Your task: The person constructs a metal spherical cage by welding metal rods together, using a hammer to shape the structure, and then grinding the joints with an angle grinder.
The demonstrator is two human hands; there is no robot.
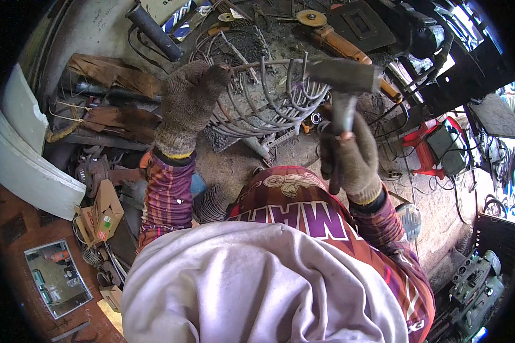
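Note:
My left hand (pixel 183 106), in a dirty knitted work glove, is closed around one end of a thin curved metal rod (pixel 257 64). The rod reaches to the right over a set of bent metal bars (pixel 277 119), which sit close together in a curved row below it. In my gloved right hand (pixel 355 163) is a hammer (pixel 344 75), gripped by its handle. Its heavy, slightly blurred head is raised near the rod's right end. Whether head and rod touch, I cannot tell.
An orange angle grinder (pixel 343 46) lies on the cluttered bench beyond the bars. At left are brown sheets (pixel 117 120), an open cardboard box (pixel 101 212) and curved white panels (pixel 34 160). A red plastic chair (pixel 423 150) stands at right among loose cables, with dark machinery (pixel 475 288) at lower right.

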